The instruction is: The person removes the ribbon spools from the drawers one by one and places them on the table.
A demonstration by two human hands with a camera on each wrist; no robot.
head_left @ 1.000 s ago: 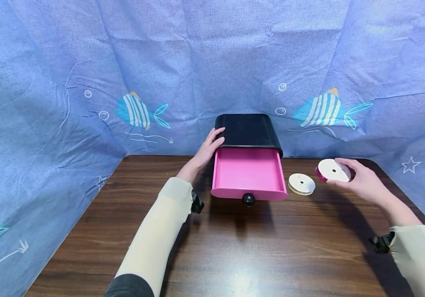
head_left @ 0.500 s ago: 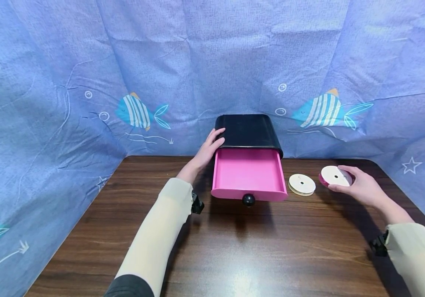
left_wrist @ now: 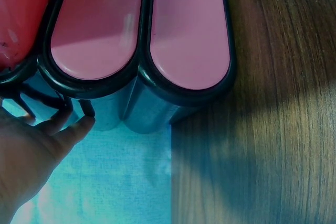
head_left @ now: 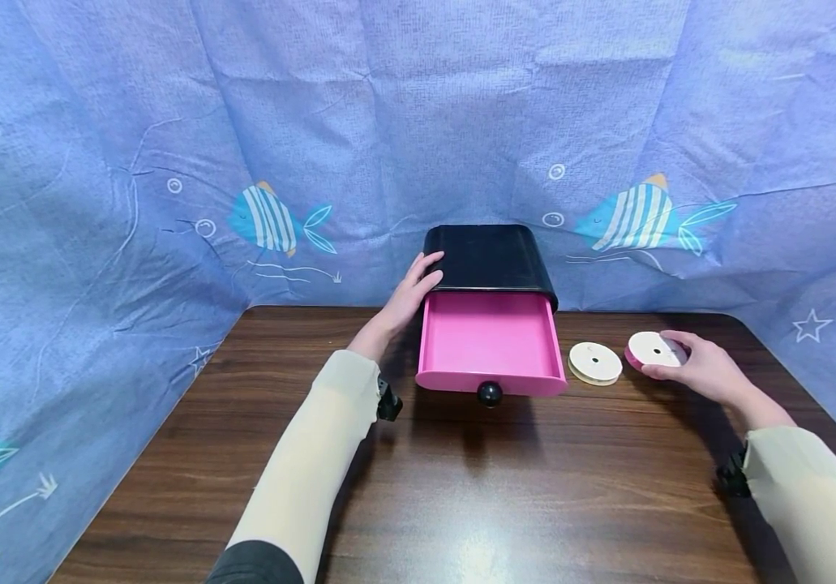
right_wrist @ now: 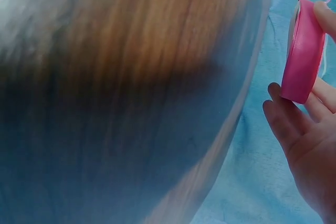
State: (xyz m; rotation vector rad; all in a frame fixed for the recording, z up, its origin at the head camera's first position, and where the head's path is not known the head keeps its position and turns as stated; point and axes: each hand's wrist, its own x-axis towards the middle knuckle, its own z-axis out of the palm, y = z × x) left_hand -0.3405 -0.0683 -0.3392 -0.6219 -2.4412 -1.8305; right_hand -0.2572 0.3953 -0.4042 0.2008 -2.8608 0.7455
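My right hand [head_left: 705, 369] pinches a spool of pink ribbon [head_left: 655, 349] between thumb and fingers, low over the right of the table. In the right wrist view the pink ribbon [right_wrist: 304, 51] shows edge-on in that hand. Just left of it lies a second white spool [head_left: 594, 362], flat on the wood. My left hand [head_left: 405, 302] rests with extended fingers on the left side of a black drawer cabinet [head_left: 489, 255]. Its pink top drawer [head_left: 486, 332] is pulled out, with a round black knob. The left wrist view shows the lower pink drawer fronts [left_wrist: 191, 35] pushed in.
The dark wooden table [head_left: 257, 454] has its back edge against a blue curtain [head_left: 388, 122] printed with fish. The pulled-out drawer overhangs the table in front of the cabinet. On each wrist sits a small black camera.
My right hand has come down with the pink ribbon spool, and its forearm has shifted a little left. The left hand, cabinet, drawer and other spool have stayed in place.
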